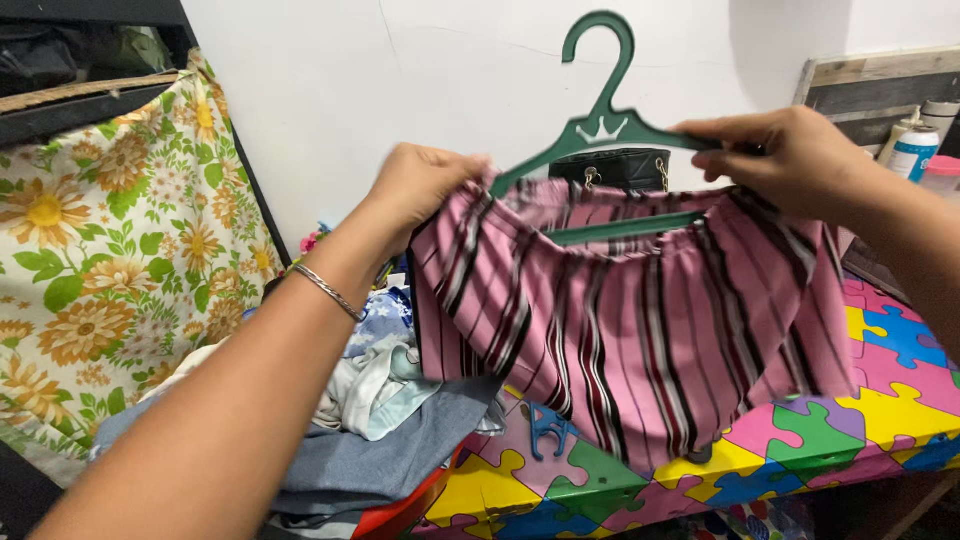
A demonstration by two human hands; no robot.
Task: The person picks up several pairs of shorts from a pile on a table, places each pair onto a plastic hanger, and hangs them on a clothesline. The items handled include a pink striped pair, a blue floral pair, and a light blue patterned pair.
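Note:
A pink garment with black and white stripes (640, 330) hangs from a green plastic hanger (600, 110) held up in front of a white wall. My left hand (420, 185) grips the garment's top edge at the hanger's left arm; a thin silver bracelet circles that wrist. My right hand (785, 160) pinches the hanger's right arm together with the cloth there. The hanger's lower bar shows through the neck opening. The garment's hem hangs just above the puzzle-patterned surface.
A pile of folded and loose clothes (390, 430) lies at lower left on a colourful puzzle-print mat (890, 400). A floral cloth (110, 250) covers furniture at left. A black bag (615, 168) hangs behind the hanger. Bottles (912, 150) stand at far right.

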